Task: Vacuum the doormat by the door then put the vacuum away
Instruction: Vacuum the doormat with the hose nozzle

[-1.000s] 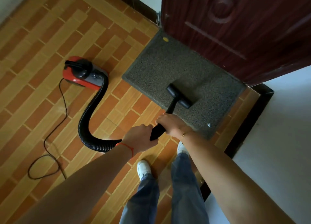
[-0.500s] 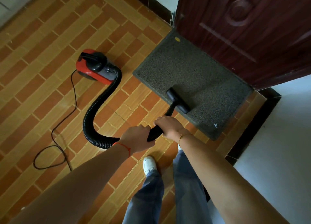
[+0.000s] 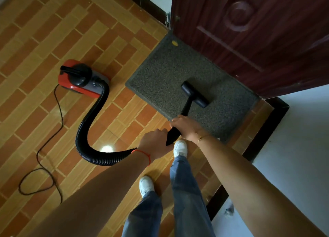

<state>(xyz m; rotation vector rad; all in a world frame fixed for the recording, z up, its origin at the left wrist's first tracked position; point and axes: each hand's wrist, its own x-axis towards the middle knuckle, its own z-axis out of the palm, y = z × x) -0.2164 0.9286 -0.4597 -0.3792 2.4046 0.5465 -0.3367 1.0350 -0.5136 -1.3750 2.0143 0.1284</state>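
Down at the bottom, two white shoes (image 3: 180, 147) and blue jeans (image 3: 187, 192) stand on the brick-pattern floor (image 3: 44, 41), just short of the doormat (image 3: 160, 73). Both hands are wrapped around the black wand (image 3: 186, 106): the left hand (image 3: 154, 144), with a red string at the wrist, clenches the lower end where the ribbed hose (image 3: 89, 130) joins, and the right hand (image 3: 187, 128), gold bracelet at the wrist, grips just above it, right at the mat's near edge. The wand slants up onto the mat, and the nozzle head (image 3: 195, 94) sits flat on the grey pile, right of the mat's middle. Left of the mat, the red vacuum (image 3: 78, 80) rests on the floor, its cord (image 3: 44, 147) looping away. Beyond the mat stands the dark door (image 3: 258, 32).
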